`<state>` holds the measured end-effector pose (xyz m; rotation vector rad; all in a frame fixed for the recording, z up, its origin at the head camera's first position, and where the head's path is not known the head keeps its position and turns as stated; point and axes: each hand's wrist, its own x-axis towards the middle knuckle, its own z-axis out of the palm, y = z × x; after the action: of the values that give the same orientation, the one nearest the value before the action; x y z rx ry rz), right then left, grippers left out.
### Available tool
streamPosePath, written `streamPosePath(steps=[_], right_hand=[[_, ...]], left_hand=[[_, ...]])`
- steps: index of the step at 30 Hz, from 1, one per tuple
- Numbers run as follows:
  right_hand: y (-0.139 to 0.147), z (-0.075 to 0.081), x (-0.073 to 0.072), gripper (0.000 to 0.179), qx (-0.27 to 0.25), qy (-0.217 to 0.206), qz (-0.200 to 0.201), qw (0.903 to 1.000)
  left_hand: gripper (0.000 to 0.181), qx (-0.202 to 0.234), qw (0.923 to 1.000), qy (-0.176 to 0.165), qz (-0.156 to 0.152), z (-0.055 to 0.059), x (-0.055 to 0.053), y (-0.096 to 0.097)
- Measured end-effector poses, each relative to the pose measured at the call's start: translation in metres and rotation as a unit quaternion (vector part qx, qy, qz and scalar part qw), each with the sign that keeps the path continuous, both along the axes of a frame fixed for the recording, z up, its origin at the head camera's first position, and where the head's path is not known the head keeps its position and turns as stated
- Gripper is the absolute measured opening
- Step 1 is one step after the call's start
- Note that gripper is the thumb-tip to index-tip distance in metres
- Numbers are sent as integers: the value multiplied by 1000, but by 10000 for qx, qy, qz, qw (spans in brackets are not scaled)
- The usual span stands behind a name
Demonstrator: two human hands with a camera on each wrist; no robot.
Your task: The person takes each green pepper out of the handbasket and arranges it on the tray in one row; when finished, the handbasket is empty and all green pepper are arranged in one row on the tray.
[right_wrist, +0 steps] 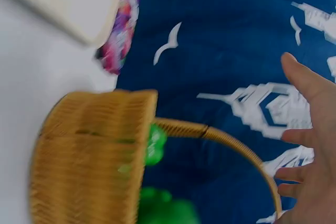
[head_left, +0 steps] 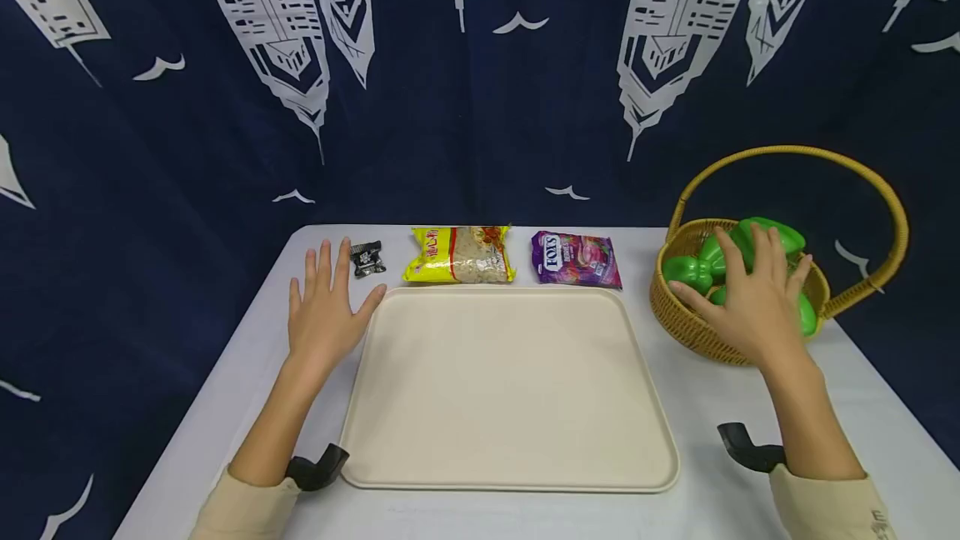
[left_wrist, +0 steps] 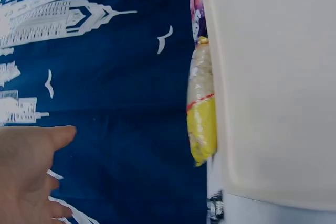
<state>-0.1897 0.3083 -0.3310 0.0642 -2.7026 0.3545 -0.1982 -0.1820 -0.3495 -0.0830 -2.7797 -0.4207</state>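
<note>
My left hand (head_left: 324, 319) is spread with its fingers straight, over the table's left side beside the cream tray (head_left: 510, 390). Just past its fingertips lies a small black packet (head_left: 367, 258). In the left wrist view the left hand (left_wrist: 29, 171) holds nothing. My right hand (head_left: 757, 298) reaches over the wicker basket (head_left: 697, 332), fingers apart and nothing between them. Several green peppers (head_left: 686, 272) lie in the basket, partly hidden by that hand. The right wrist view has the right hand (right_wrist: 310, 145) above the basket's opening, apart from the peppers (right_wrist: 155, 145).
Behind the tray lie a yellow clear-fronted bag (head_left: 465, 255) and a purple Fox's packet (head_left: 576, 259). The basket's tall handle (head_left: 787, 150) arches up at the right. A dark blue printed curtain (head_left: 465, 123) hangs at the white table's (head_left: 705, 440) far edge.
</note>
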Motion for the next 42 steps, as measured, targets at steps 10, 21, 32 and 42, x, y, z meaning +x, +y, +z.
streamPosePath(steps=[10,21,32,42], right_hand=[[43,-44,14,85,-909,1210,-371,9878],[64,-72,22,93,-1344,656,-1194,9815],[66,-86,20,86,-1427,768,-1223,9792],[62,-84,18,86,-1974,1044,-1254,9667]], left_hand=[[77,945,9935,590,-254,-37,26,-21],[79,1743,9777,-416,-1096,-93,37,-42],[74,2172,9488,-1277,-1905,-121,43,-54],[61,1980,9420,-1725,-2091,-121,45,-56]])
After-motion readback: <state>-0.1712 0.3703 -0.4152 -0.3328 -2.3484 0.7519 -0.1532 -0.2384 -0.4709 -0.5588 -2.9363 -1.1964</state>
